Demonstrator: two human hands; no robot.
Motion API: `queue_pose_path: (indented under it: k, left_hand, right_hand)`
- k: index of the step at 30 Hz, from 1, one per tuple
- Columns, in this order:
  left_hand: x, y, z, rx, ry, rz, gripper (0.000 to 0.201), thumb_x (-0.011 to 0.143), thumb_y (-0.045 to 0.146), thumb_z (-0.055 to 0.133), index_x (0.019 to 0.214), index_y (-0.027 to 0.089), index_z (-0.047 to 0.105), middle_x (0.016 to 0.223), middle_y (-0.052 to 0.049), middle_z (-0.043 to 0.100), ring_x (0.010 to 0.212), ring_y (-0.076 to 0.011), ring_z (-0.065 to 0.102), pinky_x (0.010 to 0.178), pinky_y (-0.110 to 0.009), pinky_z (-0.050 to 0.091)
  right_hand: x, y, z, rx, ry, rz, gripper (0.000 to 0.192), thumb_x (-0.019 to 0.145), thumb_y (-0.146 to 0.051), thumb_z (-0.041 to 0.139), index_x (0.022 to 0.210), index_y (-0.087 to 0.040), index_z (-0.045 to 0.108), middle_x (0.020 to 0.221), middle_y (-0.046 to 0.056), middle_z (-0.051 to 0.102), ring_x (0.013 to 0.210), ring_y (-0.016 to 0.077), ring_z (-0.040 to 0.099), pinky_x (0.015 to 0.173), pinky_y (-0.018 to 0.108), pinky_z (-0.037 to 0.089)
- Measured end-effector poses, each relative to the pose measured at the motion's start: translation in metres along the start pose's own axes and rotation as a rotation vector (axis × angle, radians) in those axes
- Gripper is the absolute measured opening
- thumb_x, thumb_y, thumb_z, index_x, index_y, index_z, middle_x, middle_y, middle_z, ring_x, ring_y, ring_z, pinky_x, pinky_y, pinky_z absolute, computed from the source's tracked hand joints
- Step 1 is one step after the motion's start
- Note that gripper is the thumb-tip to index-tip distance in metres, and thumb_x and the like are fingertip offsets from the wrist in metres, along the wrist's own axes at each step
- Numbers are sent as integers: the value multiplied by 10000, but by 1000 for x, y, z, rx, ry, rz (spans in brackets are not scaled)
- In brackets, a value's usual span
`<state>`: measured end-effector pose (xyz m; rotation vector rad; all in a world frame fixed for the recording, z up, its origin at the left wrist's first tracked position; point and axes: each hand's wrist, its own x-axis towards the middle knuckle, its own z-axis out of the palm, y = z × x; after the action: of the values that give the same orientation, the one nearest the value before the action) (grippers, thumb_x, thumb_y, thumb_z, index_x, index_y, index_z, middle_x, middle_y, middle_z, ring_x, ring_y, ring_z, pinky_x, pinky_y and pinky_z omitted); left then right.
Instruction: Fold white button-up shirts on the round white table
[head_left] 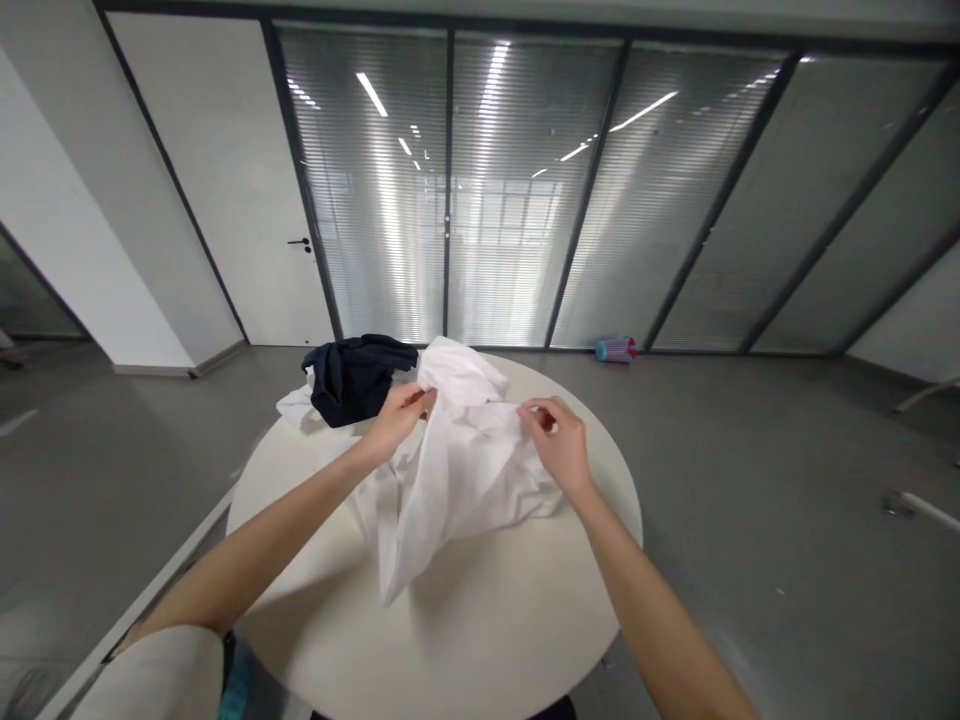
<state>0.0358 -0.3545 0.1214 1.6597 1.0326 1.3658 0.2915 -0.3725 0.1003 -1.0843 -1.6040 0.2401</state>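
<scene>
White cloth (480,460) is gathered between the two hands over the round table (495,640), one corner hanging toward 7 o'clock. It is pinched at its 10 o'clock side by the left hand (397,418) and at 2 o'clock by the right hand (561,445); dark cloth (349,385) is bunched at the table's 11 o'clock.

You can read no text, label, brand, number or sign here. The white cloth (480,460) between your left hand (399,418) and your right hand (562,445) shows you no legible lettering, nor does the dark cloth (349,385) just beyond your left hand. On the blue-and-pink object (615,350) farther out past your right hand, any print is too small to make out.
</scene>
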Motion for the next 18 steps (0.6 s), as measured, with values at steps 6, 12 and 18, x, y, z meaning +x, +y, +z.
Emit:
queue_pose_path:
  k: [6,12,18]
  left_hand:
    - [-37,28,38,220,-530,237,190,857,279,620,1002,189,704,952,-48,721,789,-167,669,702,-254,525]
    - [31,-2,30,182,-153,246,299,858,127,484,1067,133,698,943,-95,714,757,-158,708,676,-256,538]
    - [89,-28,75,74,-616,281,228,812,279,661,976,147,748,1117,-163,730,1105,-294,674,953,-401,521]
  right_hand:
    - [-30,-32,5,250,-260,104,762,824,-615,637,1444,-192,502,1204,118,681,1058,266,650,897,380,530]
    - [-43,-13,-20,198,-135,290,496,817,-635,616,881,-156,728,854,92,735,787,254,673,713,350,546]
    - [-88,-8,-50,609,-326,453,513,712,-743,674,813,-244,732,787,66,748,799,274,708,696,385,567]
